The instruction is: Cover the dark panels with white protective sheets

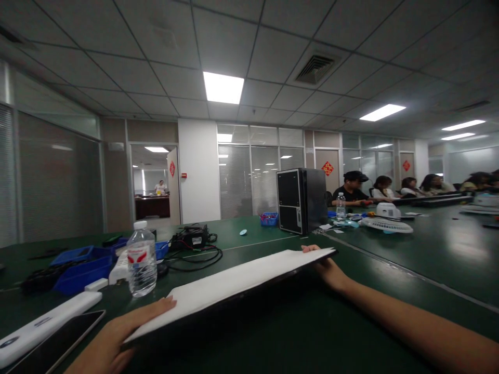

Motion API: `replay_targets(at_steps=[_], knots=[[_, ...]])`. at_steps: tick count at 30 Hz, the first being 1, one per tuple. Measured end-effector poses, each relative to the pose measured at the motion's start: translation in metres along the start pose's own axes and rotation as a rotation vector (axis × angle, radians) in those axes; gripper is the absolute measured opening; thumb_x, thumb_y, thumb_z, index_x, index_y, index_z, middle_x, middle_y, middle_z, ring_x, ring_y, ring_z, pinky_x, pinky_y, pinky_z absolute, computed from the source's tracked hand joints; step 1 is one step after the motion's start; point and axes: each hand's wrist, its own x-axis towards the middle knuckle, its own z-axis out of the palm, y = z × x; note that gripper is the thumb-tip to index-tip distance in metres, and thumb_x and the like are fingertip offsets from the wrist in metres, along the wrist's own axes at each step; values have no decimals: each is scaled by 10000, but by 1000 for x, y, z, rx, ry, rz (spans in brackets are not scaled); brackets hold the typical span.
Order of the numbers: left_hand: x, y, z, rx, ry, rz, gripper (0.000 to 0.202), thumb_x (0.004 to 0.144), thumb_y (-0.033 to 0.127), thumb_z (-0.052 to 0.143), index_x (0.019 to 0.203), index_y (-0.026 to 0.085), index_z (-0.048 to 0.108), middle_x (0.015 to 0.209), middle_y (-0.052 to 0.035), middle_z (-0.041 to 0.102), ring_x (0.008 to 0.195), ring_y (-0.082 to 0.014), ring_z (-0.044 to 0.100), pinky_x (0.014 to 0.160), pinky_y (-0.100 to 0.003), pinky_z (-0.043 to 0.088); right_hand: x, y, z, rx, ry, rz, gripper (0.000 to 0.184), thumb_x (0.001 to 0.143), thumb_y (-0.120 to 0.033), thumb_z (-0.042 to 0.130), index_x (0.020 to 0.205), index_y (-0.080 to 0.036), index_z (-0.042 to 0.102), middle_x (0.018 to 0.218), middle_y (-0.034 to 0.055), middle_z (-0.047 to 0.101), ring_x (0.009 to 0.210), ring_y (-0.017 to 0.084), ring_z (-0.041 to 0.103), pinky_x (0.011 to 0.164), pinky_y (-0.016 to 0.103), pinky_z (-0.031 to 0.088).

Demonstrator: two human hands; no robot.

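A long flat panel [234,283], white on its upper face and black along its near edge, is held up at a tilt in front of me. My left hand [120,332] grips its near left end, thumb on the white face and fingers underneath. At the far right end, my right hand [327,270] is closed on the panel, fingertips over the top edge. A water bottle [142,265] with a white cap stands just beyond my left hand. Close by on the left lie a white elongated device [50,324] and a dark flat-screened device [64,343].
The green table [390,280] carries a black computer tower [302,200] beyond the panel. Blue trays [83,272] and a black adapter with cables [191,239] lie left. White fan parts [385,223], another bottle [340,206] and several seated people [353,189] are at right.
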Motion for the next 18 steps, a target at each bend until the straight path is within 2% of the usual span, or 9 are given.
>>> replay_targets(at_steps=[2, 5, 7, 10, 12, 15, 18], knots=[[4, -5, -8, -29, -42, -29, 496, 970, 352, 366, 1406, 374, 602, 1452, 90, 621, 1323, -219, 607, 1190, -388, 391, 0, -9, 4, -80, 162, -41, 494, 852, -604, 657, 1181, -257, 535, 1396, 115, 560, 1371, 329, 465, 1181, 532, 328], [6, -6, -18, -13, -89, -28, 500, 937, 310, 420, 1395, 356, 616, 1442, 87, 629, 1324, -218, 606, 1179, -369, 403, -2, -25, 3, -290, 406, -201, 670, 812, -530, 730, 1342, -243, 436, 1498, 156, 470, 1392, 341, 446, 1194, 563, 302], [5, 1, -21, 8, -105, 17, 532, 877, 270, 478, 1379, 359, 631, 1447, 87, 621, 1321, -230, 610, 1173, -387, 421, -6, -36, -1, -463, 438, -366, 659, 797, -462, 768, 1333, -233, 462, 1507, 165, 472, 1421, 356, 418, 1209, 586, 268], [6, 14, -23, 46, -108, 37, 530, 861, 260, 519, 1359, 393, 642, 1418, 92, 641, 1281, -235, 644, 1148, -414, 465, -12, -49, -5, -676, 292, -577, 390, 833, -341, 756, 1184, -268, 604, 1431, 114, 581, 1408, 347, 457, 1225, 610, 229], [7, 20, -24, 54, -111, 45, 515, 874, 275, 544, 1360, 423, 633, 1404, 104, 648, 1267, -224, 654, 1135, -393, 483, -16, -55, -3, -739, 127, -663, 244, 883, -270, 700, 1124, -292, 669, 1349, 81, 658, 1326, 315, 554, 1190, 589, 324], [8, 18, -26, 33, -188, 114, 559, 863, 268, 594, 1393, 445, 594, 1437, 115, 613, 1292, -207, 633, 1129, -340, 483, -22, -63, 8, -710, -53, -724, 235, 928, -234, 635, 1138, -298, 716, 1264, 81, 716, 1167, 270, 667, 1023, 484, 529], [6, 9, -27, 20, -258, 169, 623, 828, 296, 673, 1425, 433, 563, 1479, 92, 569, 1325, -228, 603, 1136, -349, 471, -28, -74, 22, -648, -117, -747, 224, 947, -228, 613, 1118, -293, 742, 1101, 80, 767, 1006, 246, 721, 869, 405, 595]])
